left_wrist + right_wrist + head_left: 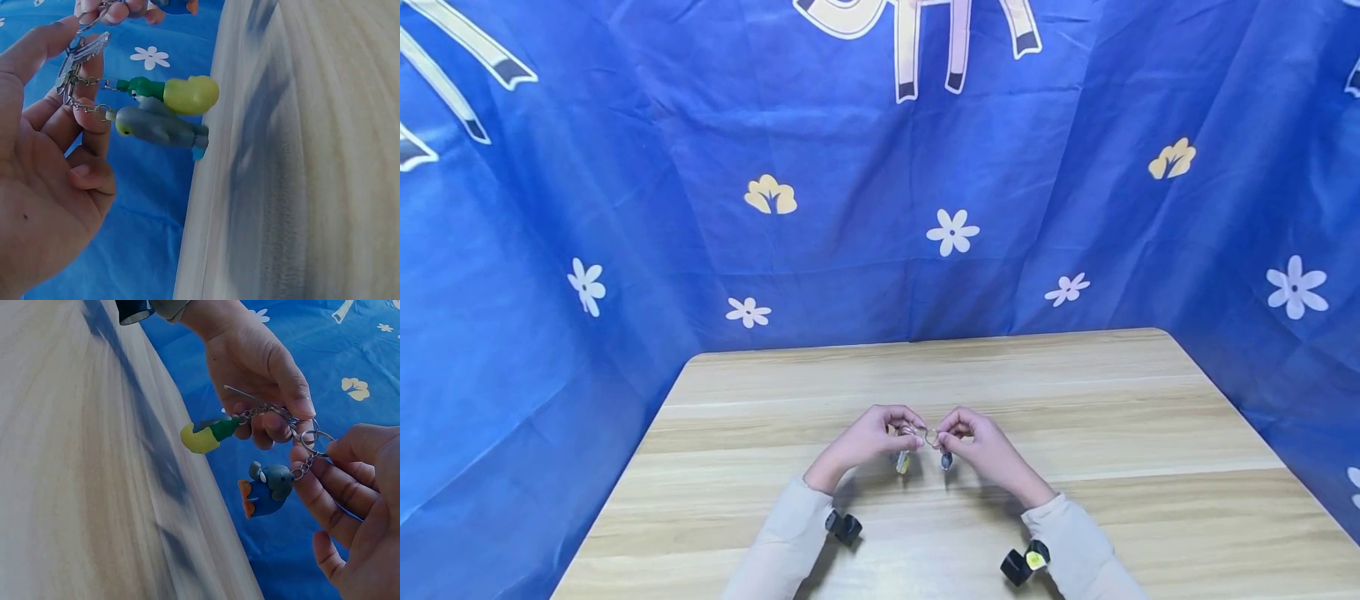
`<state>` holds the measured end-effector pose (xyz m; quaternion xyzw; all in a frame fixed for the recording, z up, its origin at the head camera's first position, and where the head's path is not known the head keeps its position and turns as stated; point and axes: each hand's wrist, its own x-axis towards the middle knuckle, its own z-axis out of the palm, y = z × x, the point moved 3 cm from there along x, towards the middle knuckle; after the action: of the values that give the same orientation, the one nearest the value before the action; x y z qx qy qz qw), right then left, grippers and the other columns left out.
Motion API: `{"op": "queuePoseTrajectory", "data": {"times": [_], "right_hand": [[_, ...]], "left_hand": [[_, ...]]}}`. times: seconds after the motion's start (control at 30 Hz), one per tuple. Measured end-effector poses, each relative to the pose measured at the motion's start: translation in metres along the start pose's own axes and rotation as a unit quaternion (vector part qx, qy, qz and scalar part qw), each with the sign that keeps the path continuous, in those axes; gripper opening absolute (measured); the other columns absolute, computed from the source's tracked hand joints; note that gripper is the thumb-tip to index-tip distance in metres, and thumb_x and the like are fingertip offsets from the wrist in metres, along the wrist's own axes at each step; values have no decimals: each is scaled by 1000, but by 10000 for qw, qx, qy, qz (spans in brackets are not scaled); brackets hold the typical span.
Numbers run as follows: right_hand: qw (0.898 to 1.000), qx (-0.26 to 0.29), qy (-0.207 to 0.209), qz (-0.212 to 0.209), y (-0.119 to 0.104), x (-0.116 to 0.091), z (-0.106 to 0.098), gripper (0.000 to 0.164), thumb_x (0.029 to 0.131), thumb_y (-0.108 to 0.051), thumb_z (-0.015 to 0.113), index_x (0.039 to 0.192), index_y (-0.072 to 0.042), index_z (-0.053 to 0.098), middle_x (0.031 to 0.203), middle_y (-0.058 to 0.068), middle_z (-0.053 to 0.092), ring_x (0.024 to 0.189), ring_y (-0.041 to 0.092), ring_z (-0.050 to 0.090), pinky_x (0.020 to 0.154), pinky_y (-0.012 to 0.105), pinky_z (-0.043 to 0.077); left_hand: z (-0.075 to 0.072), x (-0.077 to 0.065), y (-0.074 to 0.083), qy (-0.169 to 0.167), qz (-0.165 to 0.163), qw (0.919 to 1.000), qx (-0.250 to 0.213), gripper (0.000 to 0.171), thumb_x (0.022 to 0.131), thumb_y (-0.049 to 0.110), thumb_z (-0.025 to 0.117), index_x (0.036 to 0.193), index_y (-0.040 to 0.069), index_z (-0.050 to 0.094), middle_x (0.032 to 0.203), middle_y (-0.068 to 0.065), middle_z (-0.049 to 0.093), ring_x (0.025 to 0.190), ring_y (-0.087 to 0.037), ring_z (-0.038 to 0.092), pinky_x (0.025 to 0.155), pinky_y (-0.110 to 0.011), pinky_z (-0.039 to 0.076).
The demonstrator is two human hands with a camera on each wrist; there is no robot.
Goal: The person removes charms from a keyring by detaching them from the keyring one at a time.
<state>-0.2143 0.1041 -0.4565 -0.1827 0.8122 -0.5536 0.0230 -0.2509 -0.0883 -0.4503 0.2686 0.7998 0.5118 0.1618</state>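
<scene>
Close together above the table, my left hand [874,433] and right hand [981,446] meet at linked metal rings. Thumb and fingers of the left hand pinch a keyring bunch with silver pieces [90,50]. From it, on short chains, hang a green and yellow figure [190,95] and a grey figure [156,122] with a light blue tip. My right hand pinches a keyring [319,454], whose chain [304,467] carries a grey-headed animal figure [269,490] with a blue body and orange feet. The rings overlap between the fingertips in the right wrist view; I cannot tell whether they interlock.
Below the hands lies a light wood-grain table [760,517]. A blue cloth [850,275] printed with flowers and animal legs encloses its back and sides. Black wrist devices [846,527] sit at both pale sleeves [790,533].
</scene>
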Motion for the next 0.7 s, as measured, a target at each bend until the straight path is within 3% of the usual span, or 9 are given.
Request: {"op": "queuePoseTrajectory", "data": {"times": [0.37, 0.6, 0.7], "right_hand": [[9995, -279, 25, -120, -6, -2, 3, 6, 91, -15, 63, 93, -10, 63, 87, 1, 69, 83, 7, 63, 81, 30, 53], [9990, -354, -39, -279, -8, -3, 3, 9, 92, -16, 62, 95, -8, 63, 91, 5, 69, 86, 7, 62, 83, 30, 53], [9989, -422, -25, -217, -8, -2, 1, 10, 93, -18, 62, 96, -9, 63, 92, 3, 69, 87, 9, 62, 82, 29, 52]], "left_hand": [[-3, -1, 3, 80, -38, 9999, -128, 24, 83, 16, 73, 101, 1, 69, 79, 0, 67, 70, -8, 60, 60, -20, 48], [-4, -2, -1, 174, 65, 9996, 195, 23, 84, 17, 73, 103, 4, 69, 88, -5, 67, 77, -8, 57, 72, -21, 48], [-4, -2, -1, 191, 138, 9996, 120, 23, 85, 13, 71, 105, 2, 68, 91, -9, 68, 80, -9, 57, 78, -25, 48]]}}
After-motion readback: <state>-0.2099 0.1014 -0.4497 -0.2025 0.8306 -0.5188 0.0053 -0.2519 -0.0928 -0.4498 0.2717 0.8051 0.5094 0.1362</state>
